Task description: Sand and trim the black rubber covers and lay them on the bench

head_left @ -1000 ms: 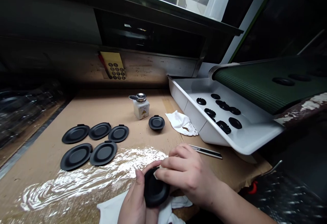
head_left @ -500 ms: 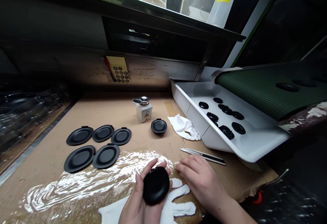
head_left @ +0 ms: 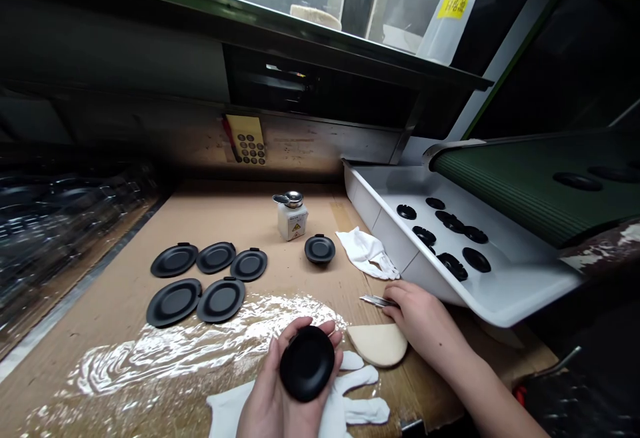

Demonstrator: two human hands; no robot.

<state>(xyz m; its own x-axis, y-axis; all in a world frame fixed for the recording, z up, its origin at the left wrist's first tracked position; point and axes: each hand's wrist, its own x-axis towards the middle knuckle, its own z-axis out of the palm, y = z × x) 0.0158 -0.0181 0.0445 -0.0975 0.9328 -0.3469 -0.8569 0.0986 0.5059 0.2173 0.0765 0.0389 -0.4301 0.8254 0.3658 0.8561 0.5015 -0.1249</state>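
My left hand cradles a black round plastic part, its smooth domed side facing up and the fingers curled round its edge. Under this hand lies a white glove on the bench. My right hand has its fingers closed on a utility knife; the knife's tip shows to the left and its handle is mostly hidden. Beside that hand rests a half-round beige pad. Farther back, a single black dish-like part sits near a small pump bottle.
Several black parts stand in two rows at left. A white bin with loose black parts is on the right, below a green conveyor belt. Another white glove lies against the bin. Clear plastic trays fill the far left.
My right hand has moved right and back from the beige pad onto the utility knife, uncovering the pad. My left hand still holds the black part. The view has shifted slightly.
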